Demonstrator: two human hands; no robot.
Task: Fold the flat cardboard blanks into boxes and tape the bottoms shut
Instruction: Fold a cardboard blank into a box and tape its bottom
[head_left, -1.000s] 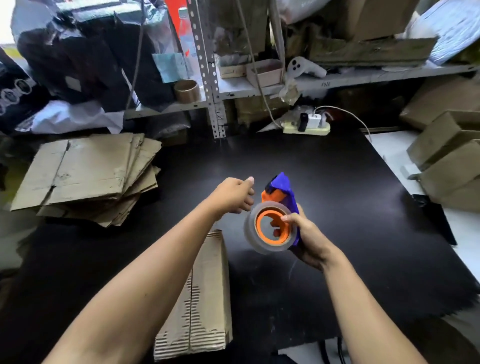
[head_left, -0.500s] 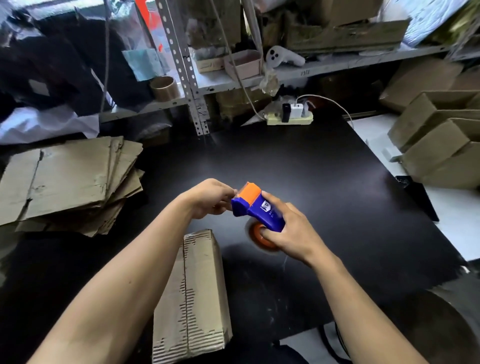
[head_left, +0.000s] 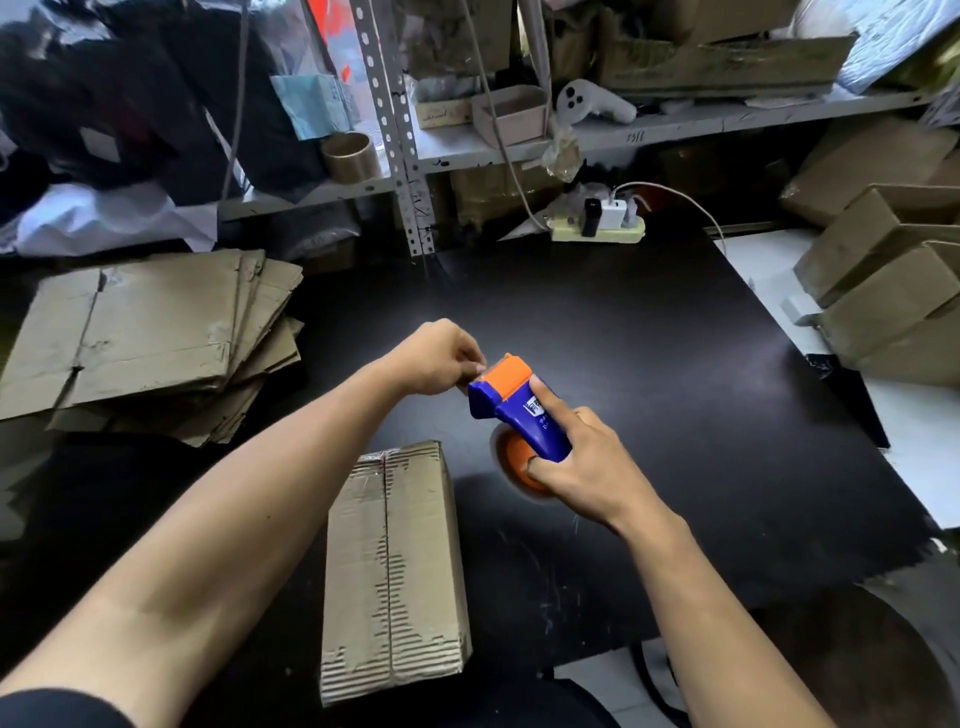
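Right hand gripping blue-and-orange tape dispenser above black worktop. Left hand fingers pinched at its orange front edge. Folded box lying below, near side.

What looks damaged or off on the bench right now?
The brown cardboard box lying near the black table's front edge has its outer paper torn away, baring the corrugated ribs along the seam and near end. The stack of flat cardboard blanks at left is fanned out crookedly, with creased, worn edges.
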